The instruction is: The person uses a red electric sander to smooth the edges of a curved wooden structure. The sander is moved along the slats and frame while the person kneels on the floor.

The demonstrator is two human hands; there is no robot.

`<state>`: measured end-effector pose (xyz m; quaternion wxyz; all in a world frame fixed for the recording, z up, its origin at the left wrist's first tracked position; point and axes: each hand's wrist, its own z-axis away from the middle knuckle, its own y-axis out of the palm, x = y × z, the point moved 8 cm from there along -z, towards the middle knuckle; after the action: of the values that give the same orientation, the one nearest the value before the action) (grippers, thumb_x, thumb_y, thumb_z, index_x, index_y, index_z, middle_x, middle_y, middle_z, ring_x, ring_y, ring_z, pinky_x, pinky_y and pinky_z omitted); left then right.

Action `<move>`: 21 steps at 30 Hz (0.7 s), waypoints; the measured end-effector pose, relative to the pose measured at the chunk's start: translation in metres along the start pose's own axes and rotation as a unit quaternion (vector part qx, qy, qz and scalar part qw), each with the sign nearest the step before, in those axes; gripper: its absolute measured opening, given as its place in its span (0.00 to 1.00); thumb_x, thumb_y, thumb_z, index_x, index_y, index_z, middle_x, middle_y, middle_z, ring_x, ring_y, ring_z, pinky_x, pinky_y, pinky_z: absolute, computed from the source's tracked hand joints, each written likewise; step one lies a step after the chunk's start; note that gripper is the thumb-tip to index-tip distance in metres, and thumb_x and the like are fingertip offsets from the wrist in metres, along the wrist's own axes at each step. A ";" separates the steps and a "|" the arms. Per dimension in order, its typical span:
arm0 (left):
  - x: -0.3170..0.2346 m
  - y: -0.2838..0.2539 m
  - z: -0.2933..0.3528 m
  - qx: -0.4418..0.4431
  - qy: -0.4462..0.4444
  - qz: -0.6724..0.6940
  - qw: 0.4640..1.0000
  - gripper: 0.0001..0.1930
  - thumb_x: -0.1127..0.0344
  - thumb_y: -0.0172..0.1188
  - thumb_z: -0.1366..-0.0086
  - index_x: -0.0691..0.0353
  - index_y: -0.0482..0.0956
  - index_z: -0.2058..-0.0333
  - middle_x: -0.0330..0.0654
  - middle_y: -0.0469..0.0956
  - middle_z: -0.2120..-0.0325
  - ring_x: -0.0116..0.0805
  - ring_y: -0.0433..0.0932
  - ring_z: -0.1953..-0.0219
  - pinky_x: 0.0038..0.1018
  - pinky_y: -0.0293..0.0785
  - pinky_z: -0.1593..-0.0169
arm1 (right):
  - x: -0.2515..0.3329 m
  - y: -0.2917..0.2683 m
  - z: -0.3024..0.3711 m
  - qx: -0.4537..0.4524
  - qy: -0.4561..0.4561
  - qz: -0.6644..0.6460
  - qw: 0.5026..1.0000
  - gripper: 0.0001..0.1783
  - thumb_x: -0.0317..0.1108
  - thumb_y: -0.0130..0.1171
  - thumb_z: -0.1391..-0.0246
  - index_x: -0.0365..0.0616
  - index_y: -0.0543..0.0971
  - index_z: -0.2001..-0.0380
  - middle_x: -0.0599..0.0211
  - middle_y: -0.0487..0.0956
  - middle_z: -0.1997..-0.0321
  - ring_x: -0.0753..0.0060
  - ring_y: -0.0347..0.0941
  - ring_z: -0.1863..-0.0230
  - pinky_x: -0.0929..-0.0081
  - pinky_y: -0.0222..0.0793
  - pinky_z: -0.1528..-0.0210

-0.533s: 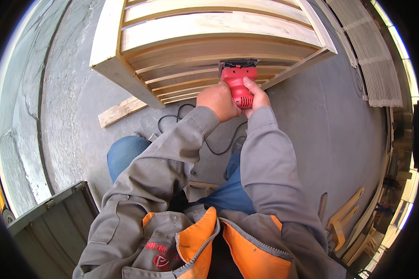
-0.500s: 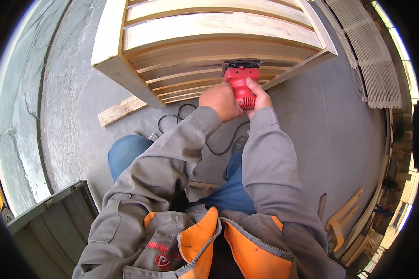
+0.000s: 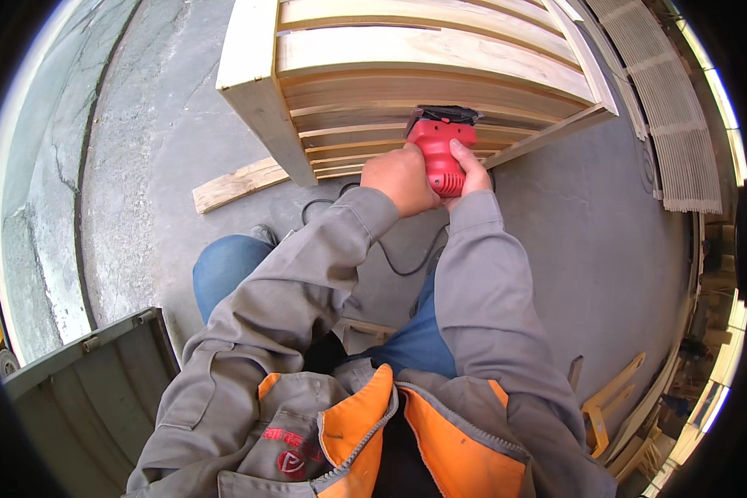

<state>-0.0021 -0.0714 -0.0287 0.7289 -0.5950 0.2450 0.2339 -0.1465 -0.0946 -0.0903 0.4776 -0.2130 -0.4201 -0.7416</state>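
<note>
Sander [image 3: 444, 156], red-bodied and handheld, is held at the shaded slats [image 3: 349, 90] of a pale wooden frame [image 3: 423, 48] directly ahead of a person in a grey work jacket [image 3: 278, 295] with orange lining. The left hand [image 3: 400, 178] wraps the near left flank of the tool, while the right hand [image 3: 472, 173] closes on the opposite side, its thumb laid along the upper face; the fingers underneath are hidden. The dark sanding head [image 3: 448, 114] lies over the slats between the two end rails [image 3: 270, 124] and appears to rest against the wood, though the contact itself is out of sight. Assembly looks complete as far as the view goes, with slats set in rows across the frame. Smoothing, by contrast, is judged to be in progress, given where the tool sits; which slats are finished and which are left to do cannot be told from this angle. The wood looks bare, with no paint evident. A black cord [image 3: 402, 273] loops over the concrete floor [image 3: 606, 232] between the person's legs [image 3: 228, 270], and a loose plank [image 3: 239, 184] lies by the frame's left end
</note>
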 end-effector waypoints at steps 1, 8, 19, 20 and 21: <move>0.005 -0.004 0.004 0.005 -0.007 -0.003 1.000 0.30 0.51 0.75 0.57 0.69 0.80 0.60 0.56 0.86 0.67 0.54 0.86 0.62 0.43 0.82 0.57 | -0.004 0.007 0.001 0.002 0.005 0.005 1.000 0.32 0.45 0.67 0.41 0.38 0.73 0.39 0.49 0.83 0.46 0.51 0.84 0.50 0.53 0.84 0.50; 0.046 -0.033 0.030 0.003 -0.070 -0.031 0.997 0.33 0.48 0.77 0.58 0.68 0.80 0.59 0.54 0.86 0.66 0.52 0.86 0.59 0.41 0.82 0.55 | -0.050 0.045 -0.005 0.049 0.083 0.075 0.993 0.34 0.53 0.67 0.42 0.43 0.76 0.40 0.56 0.85 0.50 0.58 0.85 0.57 0.54 0.84 0.60; 0.100 -0.079 0.067 -0.015 -0.121 -0.083 0.989 0.38 0.43 0.79 0.62 0.68 0.81 0.58 0.56 0.86 0.63 0.52 0.86 0.58 0.40 0.82 0.51 | -0.107 0.108 0.005 0.061 0.093 0.127 0.986 0.34 0.57 0.70 0.47 0.46 0.80 0.44 0.60 0.86 0.54 0.61 0.85 0.61 0.60 0.81 0.62; 0.099 -0.078 0.067 -0.012 -0.123 -0.084 0.989 0.36 0.46 0.78 0.62 0.67 0.82 0.58 0.54 0.86 0.63 0.51 0.86 0.58 0.39 0.82 0.52 | -0.106 0.107 0.006 0.059 0.089 0.134 0.985 0.34 0.57 0.70 0.47 0.46 0.80 0.44 0.61 0.86 0.54 0.62 0.85 0.61 0.60 0.81 0.62; 0.098 -0.077 0.066 -0.009 -0.126 -0.084 0.988 0.34 0.49 0.77 0.61 0.66 0.82 0.58 0.53 0.87 0.63 0.50 0.87 0.58 0.38 0.82 0.52 | -0.104 0.106 0.006 0.056 0.086 0.141 0.985 0.34 0.58 0.70 0.47 0.46 0.80 0.44 0.61 0.86 0.53 0.62 0.85 0.61 0.60 0.81 0.62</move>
<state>0.1274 -0.0158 -0.0212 0.7657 -0.5858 0.0980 0.2469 -0.0061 -0.0545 -0.1170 0.6230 -0.1785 -0.3840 -0.6577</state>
